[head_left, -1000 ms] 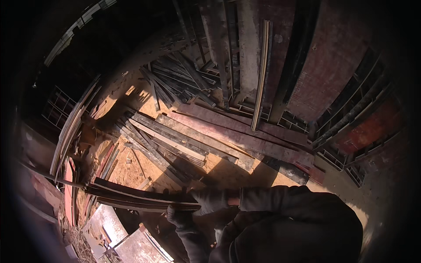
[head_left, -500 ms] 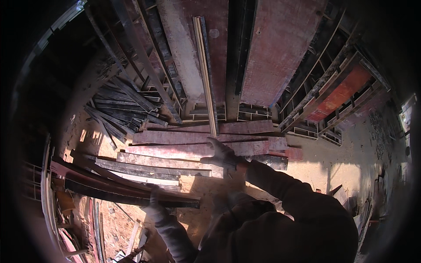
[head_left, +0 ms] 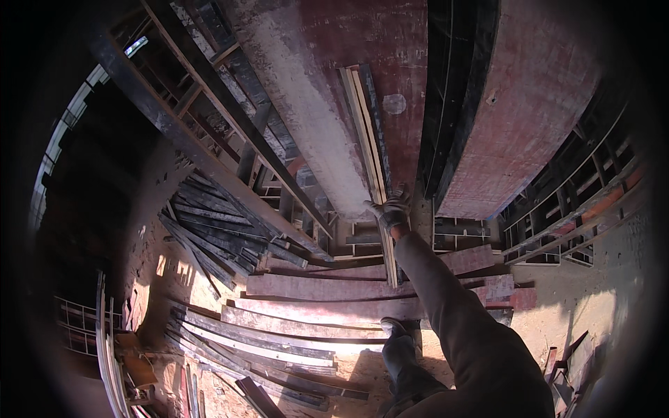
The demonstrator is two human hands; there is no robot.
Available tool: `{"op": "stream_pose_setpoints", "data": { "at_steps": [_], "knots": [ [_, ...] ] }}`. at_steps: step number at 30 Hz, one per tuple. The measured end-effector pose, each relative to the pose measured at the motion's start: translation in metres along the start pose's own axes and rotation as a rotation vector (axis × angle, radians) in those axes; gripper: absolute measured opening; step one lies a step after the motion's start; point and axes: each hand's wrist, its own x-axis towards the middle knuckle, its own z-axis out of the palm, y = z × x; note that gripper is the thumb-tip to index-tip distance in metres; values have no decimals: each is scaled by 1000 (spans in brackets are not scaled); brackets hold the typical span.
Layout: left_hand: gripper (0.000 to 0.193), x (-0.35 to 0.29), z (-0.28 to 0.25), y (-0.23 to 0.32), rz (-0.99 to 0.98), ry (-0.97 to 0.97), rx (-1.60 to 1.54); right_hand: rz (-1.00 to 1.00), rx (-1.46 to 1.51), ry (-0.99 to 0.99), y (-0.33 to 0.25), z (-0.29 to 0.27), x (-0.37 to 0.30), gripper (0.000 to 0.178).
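Narrow wooden strips: leaned in a bundle against a tall reddish panel, lower ends over the flat pinkish boards.
Right hand: spread-fingered at the strips' lower part, not clenched; whether it touched them could not be told.
Left hand: out of view, its grip impossible to tell.
Shoe: just below those boards.
Dark planks: heaped to the left.

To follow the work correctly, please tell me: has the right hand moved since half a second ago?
Yes, forward: the right hand was below the lower end of the leaning wooden strips and is now farther up, across them.
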Motion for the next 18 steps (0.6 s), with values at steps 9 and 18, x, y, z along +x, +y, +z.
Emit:
{"op": "stream_pose_setpoints", "data": {
  "at_steps": [9, 18],
  "knots": [
    [70, 139, 52, 141, -137, -80, 586, -121, 708, 98, -5, 98, 144, 94],
    [75, 137, -61, 63, -401, -103, 666, -325, 733, -89, -45, 50, -6, 45]
  ]
}}
